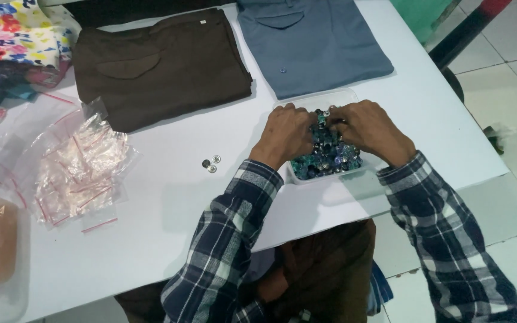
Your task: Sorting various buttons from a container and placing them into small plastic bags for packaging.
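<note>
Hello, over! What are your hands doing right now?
Left hand and right hand both in the clear tray, fingers sorting through buttons. Three loose buttons on table. Nothing in the way.

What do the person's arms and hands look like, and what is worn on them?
Both arms wear long sleeves of a checked shirt in dark blue, black and white, with buttoned-looking cuffs that end at the wrists. The left hand and right hand are bare: no gloves. No ring, watch or bracelet shows from this view, though the fingertips are partly hidden.
</note>
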